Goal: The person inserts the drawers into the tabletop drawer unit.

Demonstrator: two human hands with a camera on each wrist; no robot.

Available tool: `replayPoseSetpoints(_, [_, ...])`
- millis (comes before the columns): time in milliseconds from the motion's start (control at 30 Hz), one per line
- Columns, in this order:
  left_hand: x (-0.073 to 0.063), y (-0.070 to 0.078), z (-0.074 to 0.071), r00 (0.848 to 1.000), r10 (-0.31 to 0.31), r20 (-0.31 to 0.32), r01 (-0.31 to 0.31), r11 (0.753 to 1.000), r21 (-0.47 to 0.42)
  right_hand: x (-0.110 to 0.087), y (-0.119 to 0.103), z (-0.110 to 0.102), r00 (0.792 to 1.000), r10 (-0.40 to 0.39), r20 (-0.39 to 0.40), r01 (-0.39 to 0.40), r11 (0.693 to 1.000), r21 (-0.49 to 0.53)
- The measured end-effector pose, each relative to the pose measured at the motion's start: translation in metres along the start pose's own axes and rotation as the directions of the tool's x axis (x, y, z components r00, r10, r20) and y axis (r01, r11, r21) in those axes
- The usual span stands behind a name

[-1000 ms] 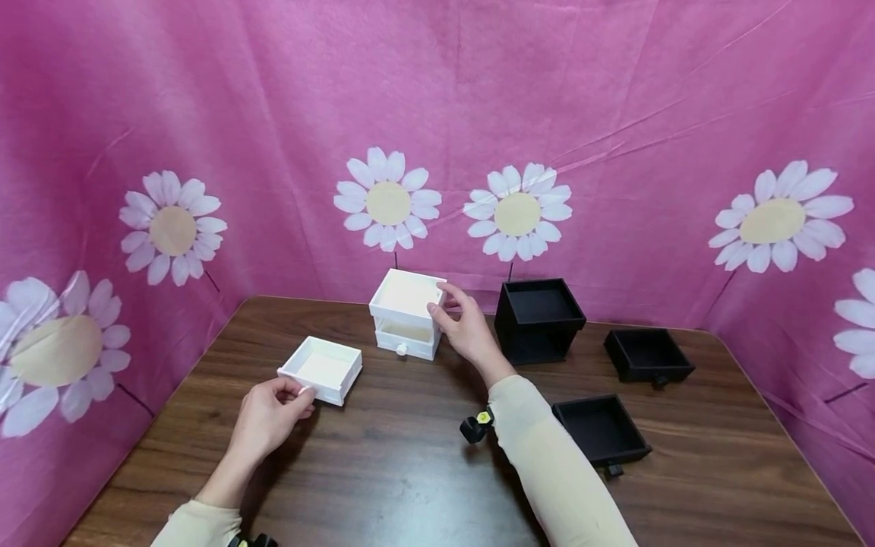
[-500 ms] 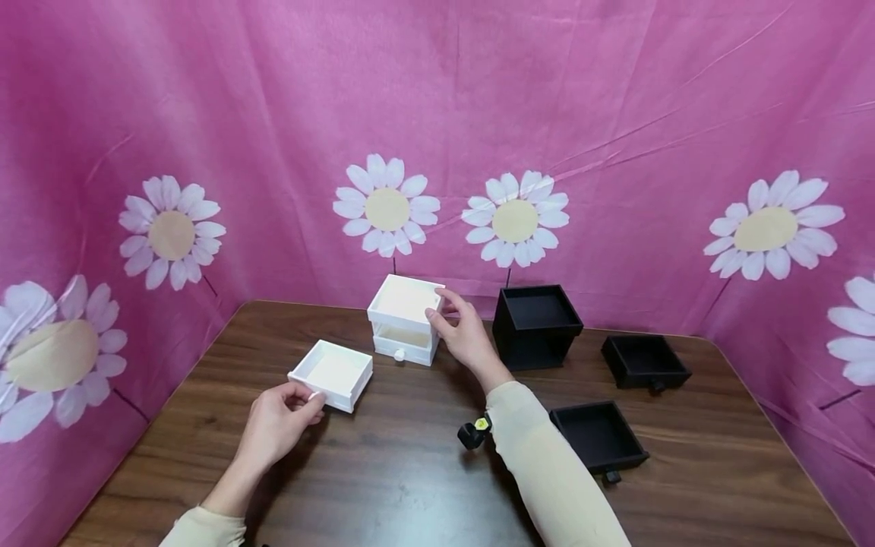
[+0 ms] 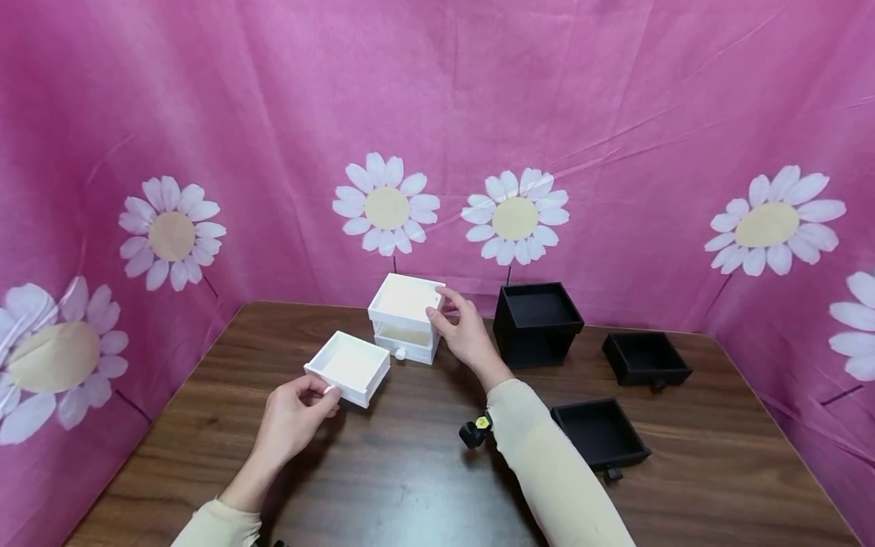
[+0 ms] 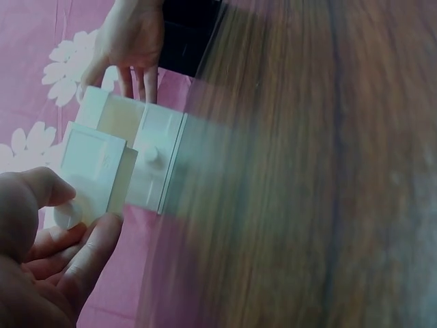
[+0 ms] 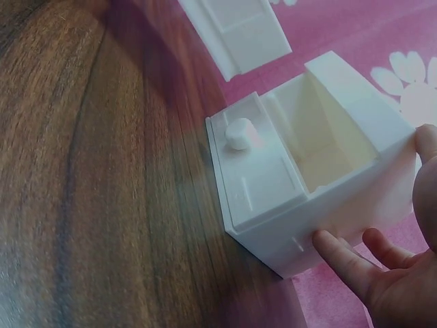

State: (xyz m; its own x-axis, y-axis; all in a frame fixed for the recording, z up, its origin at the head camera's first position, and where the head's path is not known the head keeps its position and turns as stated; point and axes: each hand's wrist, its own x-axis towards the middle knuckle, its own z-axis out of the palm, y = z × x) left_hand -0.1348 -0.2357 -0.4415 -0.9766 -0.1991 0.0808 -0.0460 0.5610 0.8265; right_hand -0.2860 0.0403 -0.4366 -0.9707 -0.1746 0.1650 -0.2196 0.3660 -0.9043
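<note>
My left hand [image 3: 290, 418] pinches the round knob [image 4: 67, 214] of a small white drawer [image 3: 350, 365] between thumb and fingers. This drawer is held up off the wood in front of the white drawer cabinet [image 3: 405, 300]. At the cabinet's right side my right hand [image 3: 466, 332] holds it, with the thumb at the upper edge and fingertips against the side wall. The right wrist view shows the cabinet's upper slot [image 5: 328, 147] vacant, while a lower drawer [image 5: 263, 171] with a knob sits below it.
Right of the white cabinet stands a black cabinet [image 3: 536, 323] with an open front. Two black drawers lie on the wooden table [image 3: 410, 486]: one at the far right [image 3: 645, 358], one nearer [image 3: 601, 433] beside my right sleeve. A pink flowered cloth [image 3: 437, 91] hangs behind.
My left hand has carried the white drawer rightward, closer to the white cabinet, and raised it slightly. The right hand has stayed on the cabinet.
</note>
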Motion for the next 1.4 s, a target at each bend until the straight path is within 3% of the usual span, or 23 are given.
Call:
replayPoseSetpoints(633, [-0.002,0.010,0.023,1.000,0.000,-0.017,-0.001,0.996,-0.085,0.000,-0.001,0.001,1.000,0.006,-0.010,-0.006,1.000,-0.012])
replayPoseSetpoints(1400, [0.008,0.021,0.044,0.999,0.032,-0.034,-0.036,0.991,-0.131,0.002,-0.003,0.000,1.000,-0.001,-0.010,0.001,1.000,0.023])
